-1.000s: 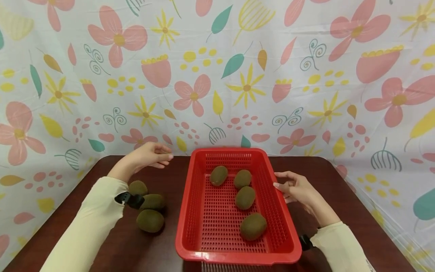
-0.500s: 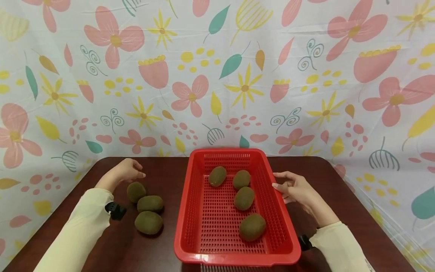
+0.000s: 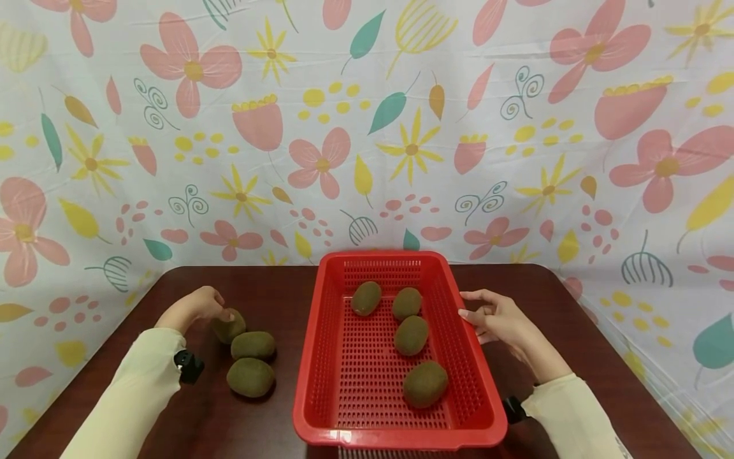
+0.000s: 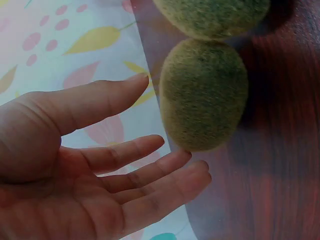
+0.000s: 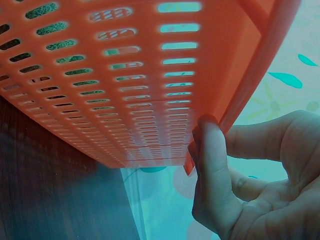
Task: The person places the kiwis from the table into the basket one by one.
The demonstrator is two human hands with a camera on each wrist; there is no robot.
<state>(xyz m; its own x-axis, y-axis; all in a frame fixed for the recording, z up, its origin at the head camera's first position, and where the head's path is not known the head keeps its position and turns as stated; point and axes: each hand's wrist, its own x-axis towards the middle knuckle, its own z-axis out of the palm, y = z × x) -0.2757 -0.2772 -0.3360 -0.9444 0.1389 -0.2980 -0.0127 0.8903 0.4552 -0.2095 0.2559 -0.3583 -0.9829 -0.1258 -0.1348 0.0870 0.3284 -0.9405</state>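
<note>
At the left of the table, my left hand (image 3: 197,306) reaches over the farthest of three loose brown kiwis, its fingertips right at that kiwi (image 3: 230,327). In the left wrist view the thumb and fingers of the left hand (image 4: 100,165) are spread beside the fuzzy kiwi (image 4: 204,95), not curled round it. My right hand (image 3: 501,322) holds the right rim of a red plastic basket (image 3: 399,437). Up close in the right wrist view, fingers of the right hand (image 5: 255,185) pinch the basket's edge. Several kiwis lie inside the basket, one of them a kiwi (image 3: 425,384) near the front.
Two more loose kiwis, a middle kiwi (image 3: 253,345) and a front kiwi (image 3: 250,377), lie left of the basket. Everything stands on a dark brown table (image 3: 275,287). A flower-print cloth (image 3: 355,127) hangs behind its far edge.
My left hand has moved left and down from beside the basket to the farthest loose kiwi. The right hand stays at the rim, and the kiwis lie as before.
</note>
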